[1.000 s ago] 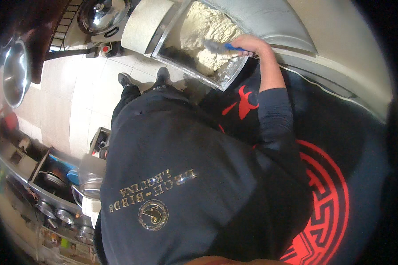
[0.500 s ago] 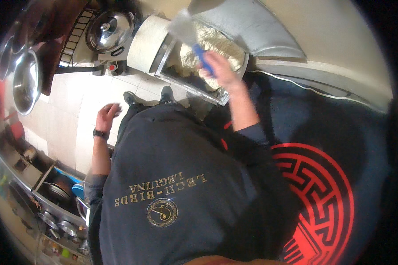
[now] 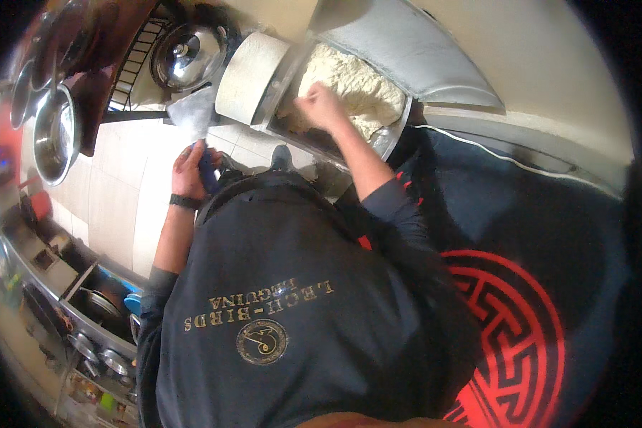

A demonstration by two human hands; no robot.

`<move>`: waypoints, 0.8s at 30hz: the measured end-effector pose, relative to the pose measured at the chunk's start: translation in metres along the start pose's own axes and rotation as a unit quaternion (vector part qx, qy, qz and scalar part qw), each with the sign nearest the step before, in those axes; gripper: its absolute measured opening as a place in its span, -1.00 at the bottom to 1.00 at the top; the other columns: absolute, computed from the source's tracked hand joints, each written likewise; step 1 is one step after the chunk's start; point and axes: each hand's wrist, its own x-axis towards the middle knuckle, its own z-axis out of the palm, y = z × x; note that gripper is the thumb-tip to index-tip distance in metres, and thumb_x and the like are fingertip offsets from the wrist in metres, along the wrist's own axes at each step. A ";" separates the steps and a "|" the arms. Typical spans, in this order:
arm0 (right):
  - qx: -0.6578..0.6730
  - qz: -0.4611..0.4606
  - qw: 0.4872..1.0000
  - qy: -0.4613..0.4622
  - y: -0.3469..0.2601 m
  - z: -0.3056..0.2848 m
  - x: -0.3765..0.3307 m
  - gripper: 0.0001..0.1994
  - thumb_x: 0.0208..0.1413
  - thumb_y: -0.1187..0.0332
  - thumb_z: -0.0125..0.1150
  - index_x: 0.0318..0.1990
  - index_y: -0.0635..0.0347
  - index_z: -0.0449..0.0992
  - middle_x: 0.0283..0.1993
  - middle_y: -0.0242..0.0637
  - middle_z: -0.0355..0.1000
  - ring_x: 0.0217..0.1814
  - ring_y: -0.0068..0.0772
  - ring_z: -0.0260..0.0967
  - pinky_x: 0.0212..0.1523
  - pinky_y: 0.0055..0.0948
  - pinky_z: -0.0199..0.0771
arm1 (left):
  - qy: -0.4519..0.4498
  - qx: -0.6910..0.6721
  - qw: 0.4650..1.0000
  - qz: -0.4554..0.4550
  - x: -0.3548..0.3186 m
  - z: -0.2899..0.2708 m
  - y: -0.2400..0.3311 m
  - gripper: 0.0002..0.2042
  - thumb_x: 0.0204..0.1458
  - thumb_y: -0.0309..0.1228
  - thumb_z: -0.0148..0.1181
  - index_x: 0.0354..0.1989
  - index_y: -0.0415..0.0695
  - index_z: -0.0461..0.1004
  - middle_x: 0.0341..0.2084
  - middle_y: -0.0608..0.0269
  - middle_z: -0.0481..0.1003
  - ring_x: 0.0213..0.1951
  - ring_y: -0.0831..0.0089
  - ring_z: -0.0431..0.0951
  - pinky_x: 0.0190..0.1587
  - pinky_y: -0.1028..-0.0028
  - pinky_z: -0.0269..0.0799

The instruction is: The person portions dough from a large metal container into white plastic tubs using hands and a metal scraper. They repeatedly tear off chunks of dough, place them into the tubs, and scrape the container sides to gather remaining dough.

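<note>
Right hand (image 3: 319,105) closed in one dough mass (image 3: 353,89); left hand (image 3: 190,170) grips one blue-handled scraper (image 3: 205,170).

Brightness: moderate indoor light, warm in tone; pale dough (image 3: 353,89) and floor tiles (image 3: 114,200) brightest.
Glare: bright highlights on the pot lid (image 3: 187,55) and steel bowl (image 3: 53,135).
Shadows: dark shirt (image 3: 278,307) swallows detail.
Blur: right hand (image 3: 321,107) slightly smeared; left edge soft.
Distortion: strong fisheye bend, black vignette round the rim.
</note>
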 end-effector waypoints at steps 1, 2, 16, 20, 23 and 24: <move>-0.057 0.018 0.998 0.021 0.020 -0.010 0.019 -0.51 -0.02 0.11 0.27 -0.10 0.39 0.45 -0.18 0.05 0.51 -0.13 -0.06 0.50 -0.11 -0.28 0.48 | 0.024 0.009 1.000 0.000 0.001 -0.013 0.000 -0.75 0.16 -0.30 0.14 -0.20 -0.28 0.39 -0.39 0.11 0.50 -0.35 0.36 0.57 -0.32 0.45 0.51; -0.114 0.034 0.992 0.041 0.035 -0.014 0.033 -0.44 -0.04 0.12 0.29 -0.05 0.47 0.40 -0.13 0.12 0.49 -0.06 -0.02 0.48 -0.07 -0.24 0.47 | 0.052 0.014 0.999 0.000 0.001 -0.025 0.000 -0.75 0.16 -0.30 0.15 -0.22 -0.27 0.38 -0.40 0.13 0.49 -0.40 0.41 0.54 -0.39 0.49 0.48; -0.309 0.069 0.917 -0.242 0.097 0.053 0.123 -0.70 -0.13 0.27 0.27 -0.19 0.11 0.62 -0.12 -0.09 0.53 -0.01 -0.10 0.47 0.00 -0.28 0.45 | 0.313 -0.049 0.948 0.009 -0.042 -0.087 -0.026 -0.76 0.16 -0.29 0.14 -0.18 -0.23 0.42 -0.43 0.19 0.49 -0.47 0.45 0.46 -0.42 0.50 0.43; -0.433 -0.044 0.877 -0.206 0.164 0.092 0.132 -0.68 -0.03 0.14 0.18 -0.17 0.07 0.63 -0.07 -0.19 0.53 0.01 -0.24 0.46 -0.01 -0.35 0.42 | 0.248 0.007 0.969 0.011 -0.043 -0.081 -0.018 -0.76 0.17 -0.37 0.07 -0.11 -0.29 0.40 -0.34 0.13 0.52 -0.43 0.44 0.50 -0.36 0.46 0.46; -0.416 -0.045 0.893 -0.166 0.171 0.096 0.127 -0.69 0.03 0.21 0.06 -0.21 0.19 0.61 -0.11 -0.09 0.53 -0.03 -0.15 0.47 0.02 -0.33 0.40 | 0.219 -0.019 0.975 0.015 -0.051 -0.083 -0.009 -0.73 0.16 -0.41 0.06 -0.05 -0.35 0.37 -0.27 0.08 0.53 -0.37 0.40 0.53 -0.27 0.45 0.48; -0.376 -0.054 0.911 -0.160 0.165 0.095 0.124 -0.69 0.04 0.20 0.06 -0.22 0.21 0.61 -0.12 -0.06 0.53 -0.02 -0.13 0.47 0.00 -0.31 0.41 | 0.204 -0.037 0.978 0.025 -0.056 -0.091 -0.011 -0.72 0.16 -0.43 0.05 -0.04 -0.36 0.36 -0.26 0.07 0.52 -0.35 0.39 0.54 -0.24 0.44 0.49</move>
